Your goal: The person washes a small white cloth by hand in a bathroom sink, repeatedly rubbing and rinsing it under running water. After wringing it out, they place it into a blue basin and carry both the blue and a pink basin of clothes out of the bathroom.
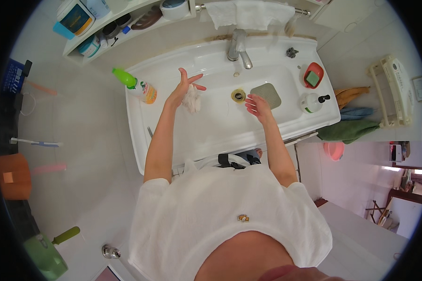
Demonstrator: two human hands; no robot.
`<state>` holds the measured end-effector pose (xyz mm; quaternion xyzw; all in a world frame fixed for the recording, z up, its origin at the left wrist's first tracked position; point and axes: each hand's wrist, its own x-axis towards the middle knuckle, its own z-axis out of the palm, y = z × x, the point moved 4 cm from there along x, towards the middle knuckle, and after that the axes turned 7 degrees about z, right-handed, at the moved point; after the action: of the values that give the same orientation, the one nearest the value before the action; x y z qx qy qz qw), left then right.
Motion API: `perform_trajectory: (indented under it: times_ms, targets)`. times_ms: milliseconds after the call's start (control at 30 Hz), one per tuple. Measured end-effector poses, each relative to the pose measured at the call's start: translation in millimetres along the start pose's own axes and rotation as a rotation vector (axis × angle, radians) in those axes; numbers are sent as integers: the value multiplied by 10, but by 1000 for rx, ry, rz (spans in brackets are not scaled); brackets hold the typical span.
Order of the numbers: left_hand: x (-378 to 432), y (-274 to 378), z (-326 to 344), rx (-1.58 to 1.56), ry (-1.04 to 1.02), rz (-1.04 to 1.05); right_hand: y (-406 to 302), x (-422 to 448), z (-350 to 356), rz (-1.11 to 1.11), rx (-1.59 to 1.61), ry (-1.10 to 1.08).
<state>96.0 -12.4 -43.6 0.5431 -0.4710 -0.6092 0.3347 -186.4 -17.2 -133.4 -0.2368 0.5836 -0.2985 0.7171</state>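
A crumpled white cloth or tissue [192, 99] hangs at the palm of my left hand [184, 87], over the left part of the white washbasin [211, 135]; the thumb and fingers are spread, and some fingers are hidden by the cloth. My right hand [259, 107] is empty, its fingers loosely apart, above the basin beside the drain [238, 95] and a grey-green perforated mat [267, 95]. The chrome faucet [236, 47] stands at the basin's back. Left of my left hand is a bottle with a green cap [126, 78].
On the right ledge are a red soap dish [308, 84] with green soap, a pump bottle [310, 103] and a steel scrubber [292, 52]. A shelf [126, 35] with jars is at upper left. White towels [249, 14] hang behind the faucet.
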Motion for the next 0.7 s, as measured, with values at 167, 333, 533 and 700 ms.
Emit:
perform_trajectory:
  times_ms: [167, 333, 533, 700]
  targets:
    - [47, 20, 239, -47, -96, 36, -128, -70, 444, -265, -241, 87]
    - [11, 60, 450, -39, -180, 35, -260, -104, 767, -454, -408, 83]
    - [7, 9, 567, 7, -261, 64, -266, -30, 835, -443, -576, 93]
    - [-5, -20, 552, -1, -224, 72, -246, 65, 669, -360, -404, 45]
